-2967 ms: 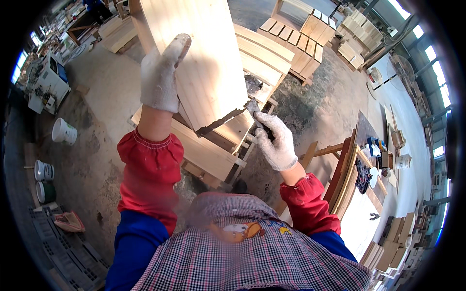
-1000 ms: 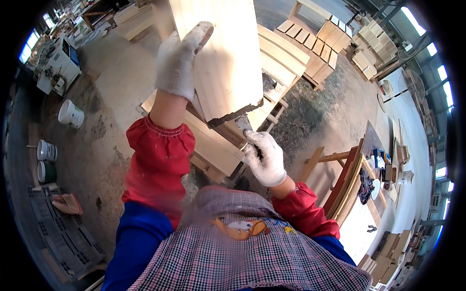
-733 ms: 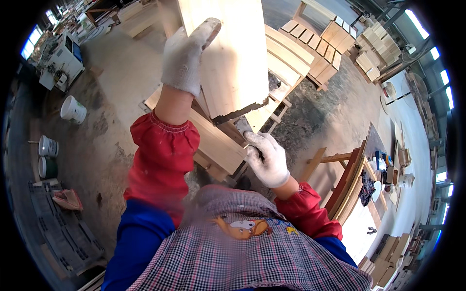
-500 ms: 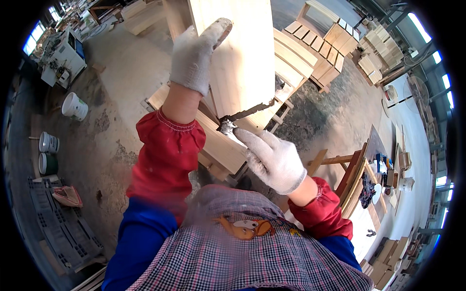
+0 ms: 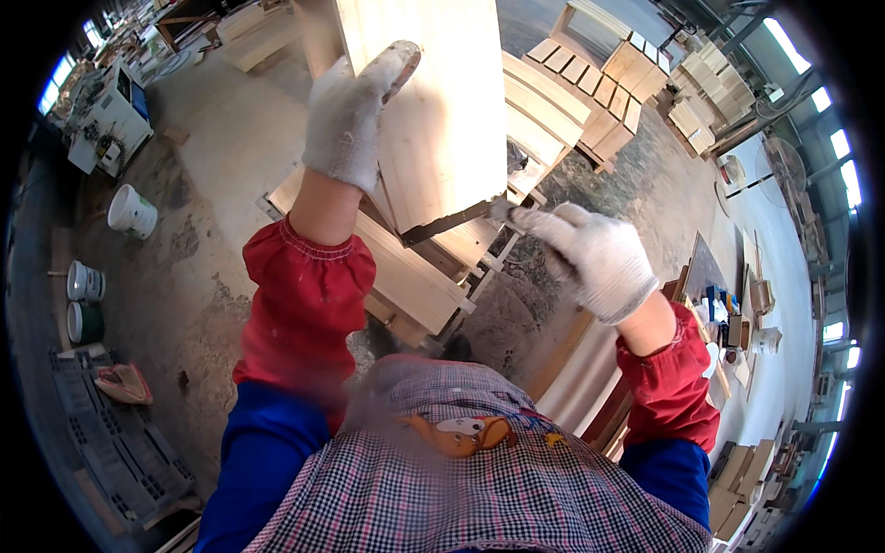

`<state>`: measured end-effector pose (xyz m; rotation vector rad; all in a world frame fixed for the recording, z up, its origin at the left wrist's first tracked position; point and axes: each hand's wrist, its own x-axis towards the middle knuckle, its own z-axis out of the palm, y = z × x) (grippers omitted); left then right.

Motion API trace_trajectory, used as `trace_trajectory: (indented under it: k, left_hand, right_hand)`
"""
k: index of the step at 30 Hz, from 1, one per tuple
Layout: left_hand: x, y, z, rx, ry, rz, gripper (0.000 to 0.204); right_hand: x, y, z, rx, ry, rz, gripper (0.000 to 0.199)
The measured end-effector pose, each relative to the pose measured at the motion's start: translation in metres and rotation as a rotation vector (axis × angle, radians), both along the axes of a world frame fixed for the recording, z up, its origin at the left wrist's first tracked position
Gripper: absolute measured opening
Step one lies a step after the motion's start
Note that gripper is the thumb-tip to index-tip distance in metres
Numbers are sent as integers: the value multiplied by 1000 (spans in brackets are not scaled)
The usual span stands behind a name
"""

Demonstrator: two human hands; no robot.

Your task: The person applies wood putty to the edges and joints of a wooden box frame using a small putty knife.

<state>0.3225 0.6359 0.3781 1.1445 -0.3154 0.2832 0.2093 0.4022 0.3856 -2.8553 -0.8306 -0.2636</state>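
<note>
Head view: two white-gloved hands at work on a pale, flat wooden panel point(image 5: 433, 101) held upright over a workshop floor.

Left hand point(image 5: 348, 115), in a worn white knit glove with a red sleeve cuff behind it, pressed flat against the panel's left edge, fingers extended up along the face, not curled around anything. Right hand point(image 5: 595, 256), gloved likewise, closed around a thin dark tool point(image 5: 452, 221) whose shaft lies along the panel's lower edge; exact kind of tool too small to tell. Below the panel, a low frame of pale wooden slats point(image 5: 415, 281) resting on the grey concrete floor point(image 5: 212, 194). Far left on the floor, a white plastic bucket point(image 5: 132, 211) and two small round paint tins point(image 5: 85, 300), well apart from the hands. Upper right, stacked slatted wooden frames point(image 5: 608, 92).
</note>
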Motion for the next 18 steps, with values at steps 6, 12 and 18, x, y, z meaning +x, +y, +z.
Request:
trace_trajectory:
  k: [6, 12, 18]
  left_hand:
    - [0, 9, 8, 53, 72, 39, 36]
    - [4, -2, 0, -94, 10, -28, 26]
    - [1, 0, 1, 24, 35, 10, 33]
  right_hand:
    - [1, -35, -9, 80, -53, -33, 41]
    - [-30, 31, -53, 427, 31, 167, 61]
    - [-37, 77, -55, 395, 118, 7, 54]
